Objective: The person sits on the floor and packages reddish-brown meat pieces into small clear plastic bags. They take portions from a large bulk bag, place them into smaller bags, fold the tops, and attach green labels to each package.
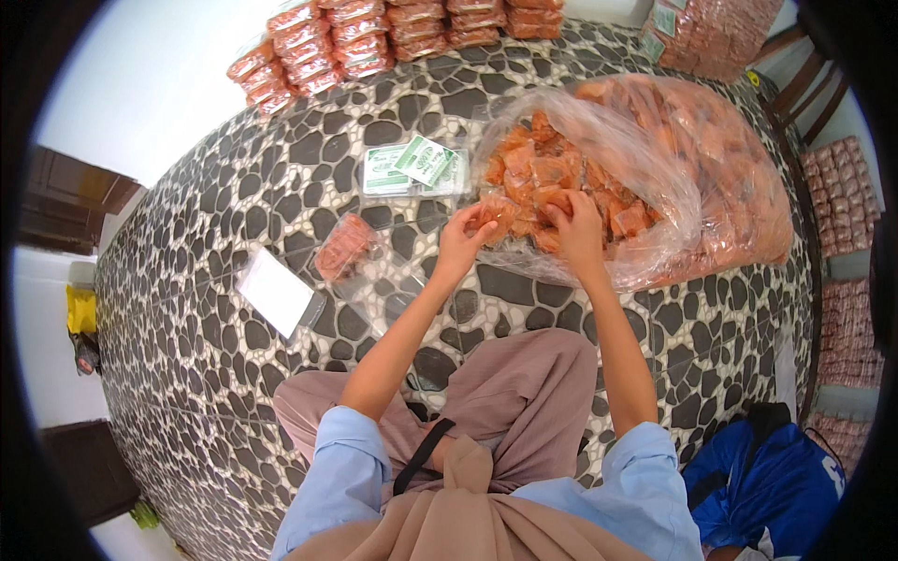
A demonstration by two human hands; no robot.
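Observation:
My left hand (pixel 468 237) pinches a small clear packet of orange food (pixel 499 214) at the near left edge of a large clear plastic sack (pixel 729 175). Inside the sack's open mouth, my right hand (pixel 574 223) has its fingers on another small orange packet (pixel 555 199). Many similar packets (pixel 554 170) lie around it. Left of my hands, a clear plastic bag (pixel 375 287) lies on the patterned floor, with several reddish packets (pixel 345 245) gathered at its far end.
Green and white printed labels (pixel 424 160) lie beyond the clear bag. A stack of white sheets (pixel 276 293) rests at the left. Filled packs (pixel 365 42) are piled along the far wall. A wooden chair (pixel 807 77) stands far right; a person in blue (pixel 765 477) is near right.

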